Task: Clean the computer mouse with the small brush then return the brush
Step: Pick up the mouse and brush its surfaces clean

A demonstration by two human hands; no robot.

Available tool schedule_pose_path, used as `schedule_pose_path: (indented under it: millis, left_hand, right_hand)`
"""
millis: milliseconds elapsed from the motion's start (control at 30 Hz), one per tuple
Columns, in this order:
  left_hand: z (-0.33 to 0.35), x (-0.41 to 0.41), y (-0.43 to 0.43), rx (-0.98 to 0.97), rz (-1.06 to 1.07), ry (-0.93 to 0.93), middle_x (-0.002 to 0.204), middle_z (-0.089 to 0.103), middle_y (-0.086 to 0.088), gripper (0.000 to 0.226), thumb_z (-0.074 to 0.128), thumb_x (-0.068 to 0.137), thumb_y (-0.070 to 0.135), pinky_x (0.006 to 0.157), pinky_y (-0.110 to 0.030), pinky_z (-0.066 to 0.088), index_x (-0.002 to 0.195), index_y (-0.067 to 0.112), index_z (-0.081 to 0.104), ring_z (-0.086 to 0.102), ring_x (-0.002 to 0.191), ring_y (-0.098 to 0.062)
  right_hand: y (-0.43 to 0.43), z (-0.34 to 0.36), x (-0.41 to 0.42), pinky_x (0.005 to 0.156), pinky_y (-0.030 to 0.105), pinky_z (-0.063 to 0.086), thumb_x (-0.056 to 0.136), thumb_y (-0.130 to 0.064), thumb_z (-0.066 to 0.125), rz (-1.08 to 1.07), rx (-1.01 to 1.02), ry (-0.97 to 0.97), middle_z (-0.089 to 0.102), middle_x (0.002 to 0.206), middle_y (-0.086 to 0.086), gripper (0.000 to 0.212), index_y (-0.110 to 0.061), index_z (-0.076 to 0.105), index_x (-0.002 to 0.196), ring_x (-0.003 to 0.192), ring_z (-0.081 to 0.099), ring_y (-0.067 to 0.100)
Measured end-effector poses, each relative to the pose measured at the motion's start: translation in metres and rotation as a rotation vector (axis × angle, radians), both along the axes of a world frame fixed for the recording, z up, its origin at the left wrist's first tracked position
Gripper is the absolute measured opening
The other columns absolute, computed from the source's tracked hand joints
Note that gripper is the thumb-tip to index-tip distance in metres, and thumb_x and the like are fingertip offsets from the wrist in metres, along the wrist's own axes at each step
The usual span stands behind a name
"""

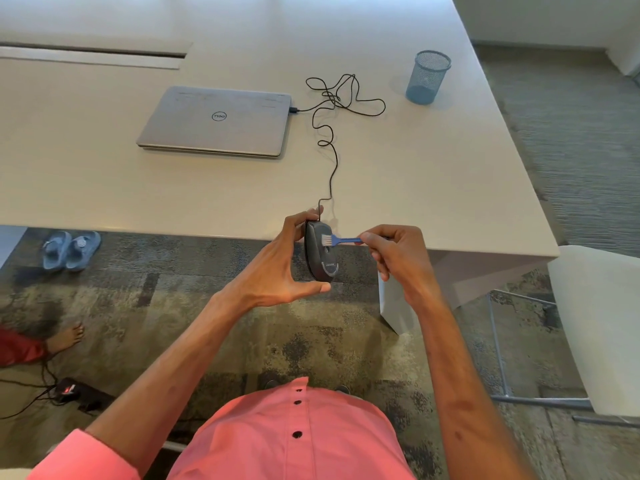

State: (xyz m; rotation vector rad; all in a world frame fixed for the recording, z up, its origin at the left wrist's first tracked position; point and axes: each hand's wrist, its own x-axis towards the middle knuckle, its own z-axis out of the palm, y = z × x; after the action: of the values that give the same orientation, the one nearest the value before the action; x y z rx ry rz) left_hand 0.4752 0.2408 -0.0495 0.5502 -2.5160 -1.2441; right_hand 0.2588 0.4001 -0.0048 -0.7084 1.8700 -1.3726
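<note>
Grey laptop [216, 121], lid closed, lies on the worktop [433, 188] at left of centre; a black cable [332, 157] runs from its right edge, loops loosely, and leads down to the mouse.

Left hand [289, 261]: raised in front of the worktop's near edge, forearm rising from lower left. Fingers clasp the mouse [320, 252], fingertips over its far end by the cable, thumb under the near end. Mouse is held off the worktop, tipped on its side so that what appears to be its underside faces right toward the brush.

Brush [337, 240]: small, blue handle, pale bristles. Bristles touch the upper half of the turned-up face. Handle lies level, pointing right.

Right hand [391, 252]: fingers pinch the handle's end between thumb and forefinger, the rest curled below; wrist bent, forearm rising from lower right.

Blue mesh cup [428, 77]: upright near the worktop's far right, well apart from both hands, nothing visible in it. Probably where the brush belongs, though that is a guess.

Progress, as judged: cleaning is under way, bristles on the mouse. How much of the mouse is already brushed cannot be told. Left to do: finish brushing, set the mouse down, return the brush.
</note>
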Motion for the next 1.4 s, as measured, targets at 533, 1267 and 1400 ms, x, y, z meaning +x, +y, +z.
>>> schedule_pose_path:
  millis: [533,1267,1400]
  left_hand:
    - [-0.005,-0.009,0.002,0.021,0.014,0.026,0.182,0.029,0.026,0.12,0.102,0.081,0.053,0.126,-0.015,0.034,0.168,0.035,0.022,0.045,0.16,0.003]
    - [-0.012,-0.014,0.012,0.038,0.042,0.018,0.178,0.036,0.027,0.122,0.097,0.081,0.067,0.127,-0.024,0.034,0.17,0.039,0.019,0.046,0.159,0.004]
    - [-0.013,-0.013,0.013,0.036,0.055,0.002,0.178,0.037,0.026,0.121,0.097,0.081,0.068,0.129,-0.029,0.034,0.17,0.041,0.019,0.047,0.159,0.002]
  right_hand:
    - [0.0,0.007,-0.002,0.045,0.029,0.037,0.101,-0.014,0.075,0.049,0.028,0.02,0.054,0.055,-0.001,0.019,-0.012,0.085,0.085,0.043,0.042,0.016]
    - [0.017,0.007,-0.02,0.062,0.029,0.051,0.094,-0.023,0.075,-0.036,0.309,0.428,0.061,0.047,-0.02,0.021,-0.025,0.082,0.074,0.047,0.055,0.004]
    - [0.024,0.008,-0.018,0.054,0.027,0.038,0.094,-0.023,0.076,-0.025,0.076,0.233,0.055,0.049,-0.017,0.018,-0.021,0.085,0.079,0.042,0.043,0.004]
